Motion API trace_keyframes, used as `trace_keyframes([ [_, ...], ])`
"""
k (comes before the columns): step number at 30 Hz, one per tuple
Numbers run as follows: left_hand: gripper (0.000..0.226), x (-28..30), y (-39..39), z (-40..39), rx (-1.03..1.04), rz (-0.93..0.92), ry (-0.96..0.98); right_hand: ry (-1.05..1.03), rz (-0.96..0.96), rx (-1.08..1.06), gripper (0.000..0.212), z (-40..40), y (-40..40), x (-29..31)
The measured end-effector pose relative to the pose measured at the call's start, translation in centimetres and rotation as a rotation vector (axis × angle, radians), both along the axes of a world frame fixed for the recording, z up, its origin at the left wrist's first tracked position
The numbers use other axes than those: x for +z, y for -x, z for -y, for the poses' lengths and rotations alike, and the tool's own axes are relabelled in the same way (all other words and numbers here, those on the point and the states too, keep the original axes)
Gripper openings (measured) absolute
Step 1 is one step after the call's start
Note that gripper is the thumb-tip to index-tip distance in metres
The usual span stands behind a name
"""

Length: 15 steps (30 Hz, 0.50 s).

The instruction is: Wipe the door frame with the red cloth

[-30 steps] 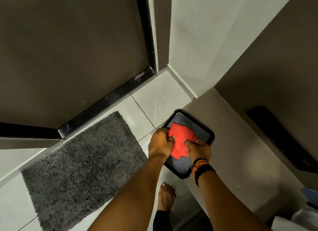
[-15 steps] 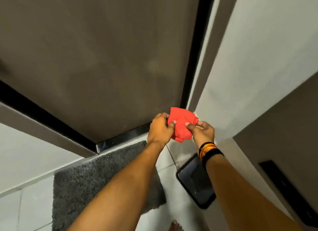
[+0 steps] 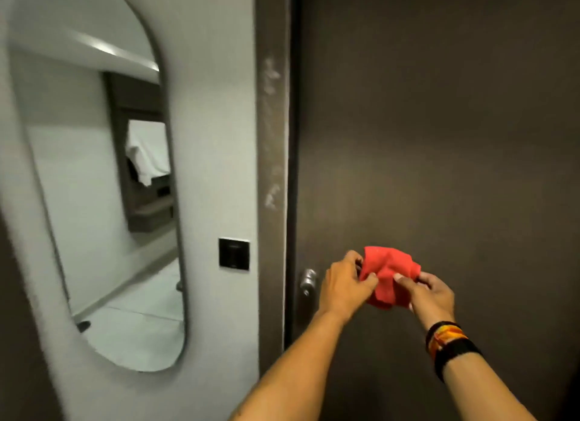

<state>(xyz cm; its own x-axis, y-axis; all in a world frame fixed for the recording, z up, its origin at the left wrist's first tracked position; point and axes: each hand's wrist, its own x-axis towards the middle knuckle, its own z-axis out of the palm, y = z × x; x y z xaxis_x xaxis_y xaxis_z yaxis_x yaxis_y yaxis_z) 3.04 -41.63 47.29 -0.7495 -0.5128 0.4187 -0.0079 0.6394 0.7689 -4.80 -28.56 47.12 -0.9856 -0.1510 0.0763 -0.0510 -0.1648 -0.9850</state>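
— Red cloth [image 3: 387,274] is up at chest height now, bunched between both hands in front of the dark door [image 3: 439,138]. A second ago it was down low over a black tray near the floor, being gathered up.

— So the pickup is finished?

— I'd say so. The left hand [image 3: 346,284] is closed on the cloth's left edge with thumb and fingers pinching it; the right hand [image 3: 431,292] pinches the right side the same way. Neither is free. They look to be folding or bunching it into a pad.

— And the door frame?

— The door frame [image 3: 272,169] runs upright just left of the hands, between the door and the pale wall [image 3: 216,138] with the mirror [image 3: 103,200]. Whitish smears show on its face, well above the door handle [image 3: 307,282].

— Touched yet?

— No, the cloth is apart from it. Since the view has swung up from the floor to the frame, wiping seems the next step, probably starting at those smears.
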Motion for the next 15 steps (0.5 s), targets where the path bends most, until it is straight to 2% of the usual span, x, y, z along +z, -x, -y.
trace_keyframes([
  [4, 0.027, 8.0, -5.5, 9.1, 0.117, -0.218, -0.013, 0.059, -0.196, 0.128, 0.031, 9.8, -4.0, 8.4],
  [7, 0.033, 10.2, -8.6, 14.3, 0.208, -0.237, 0.024, 0.073, -0.277, 0.150, 0.030, 15.4, -6.1, 11.0],
  [11, 0.039, 9.4, -10.8, 18.8, 0.229, -0.167, 0.028, 0.014, -0.283, 0.112, 0.022, 20.3, -7.8, 10.3],
  [15, 0.038, 6.8, -10.8, 21.6, 0.223, -0.073, 0.056, -0.233, -0.305, -0.051, 0.027, 22.9, -7.8, 6.8],
])
